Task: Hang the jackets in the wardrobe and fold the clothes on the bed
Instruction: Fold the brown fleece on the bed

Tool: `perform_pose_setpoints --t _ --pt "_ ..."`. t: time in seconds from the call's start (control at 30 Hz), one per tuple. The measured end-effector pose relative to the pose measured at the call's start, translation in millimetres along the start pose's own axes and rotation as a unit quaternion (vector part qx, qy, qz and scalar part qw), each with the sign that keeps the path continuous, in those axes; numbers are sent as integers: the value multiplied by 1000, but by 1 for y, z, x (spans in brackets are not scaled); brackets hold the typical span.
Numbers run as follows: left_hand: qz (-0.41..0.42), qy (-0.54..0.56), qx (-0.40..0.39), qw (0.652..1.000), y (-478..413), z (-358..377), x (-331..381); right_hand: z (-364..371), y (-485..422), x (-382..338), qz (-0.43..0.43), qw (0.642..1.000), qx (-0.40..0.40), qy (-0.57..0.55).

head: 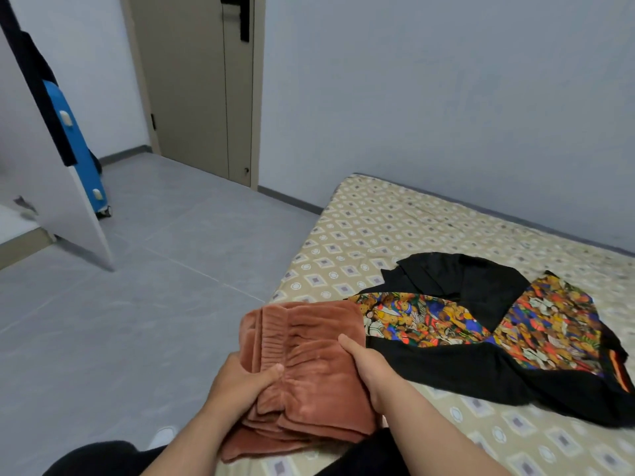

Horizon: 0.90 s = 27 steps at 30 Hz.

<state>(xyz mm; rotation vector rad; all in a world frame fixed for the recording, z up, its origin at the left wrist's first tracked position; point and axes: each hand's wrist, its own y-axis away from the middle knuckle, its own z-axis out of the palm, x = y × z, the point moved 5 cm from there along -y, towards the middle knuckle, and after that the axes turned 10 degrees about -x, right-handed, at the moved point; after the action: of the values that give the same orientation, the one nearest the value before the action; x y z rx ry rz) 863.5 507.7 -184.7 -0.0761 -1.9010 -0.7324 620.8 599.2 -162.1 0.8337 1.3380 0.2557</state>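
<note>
At the near left corner of a bed (378,228) covered in a beige sheet with a diamond pattern, a person's two bare hands hold a folded rust-brown fleece garment (309,365). The left hand (240,379) grips its left edge, thumb curled over the top and fingers tucked out of sight beneath. The right hand (367,369) grips its right edge the same way, thumb lying on the plush fabric, fingers hidden under it. The garment is folded into a thick rectangle. Several stacked layers show along its near edge, and a gathered, ribbed band runs down its left side. Whether it rests on the sheet or is lifted just off it cannot be told.

Just to its right, a black garment with panels of bright teddy-bear print (481,324) lies spread out, rumpled and unfolded, across the middle of the bed.

Left of the bed is a floor of large pale grey tiles (137,286). At the far left a white wardrobe door (68,218) stands open, with a dark strip of cloth (37,87) hanging down it. A blue hard-shell suitcase (79,149) on wheels stands upright behind that door, by the pale wall. Farther back, a closed grey-brown room door (199,80) with a black handle is set in the wall. Dark clothing (103,458) on the person shows at the near edge
</note>
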Motion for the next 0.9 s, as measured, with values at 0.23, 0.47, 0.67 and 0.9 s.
perform_pose_setpoints --t 0.23,0.47,0.67,0.9 --pt "-14 162 -54 985 5 -2 -8 11 16 0 10 999 -20 -27" --pt "1 208 -42 977 1 -2 -5 18 11 -12 -90 996 9 -8" --pt "32 232 2 972 -19 -9 12 23 1 -36 -215 969 96 74" --pt "76 204 36 975 -82 -33 47 39 -51 -83 -294 935 148 131"
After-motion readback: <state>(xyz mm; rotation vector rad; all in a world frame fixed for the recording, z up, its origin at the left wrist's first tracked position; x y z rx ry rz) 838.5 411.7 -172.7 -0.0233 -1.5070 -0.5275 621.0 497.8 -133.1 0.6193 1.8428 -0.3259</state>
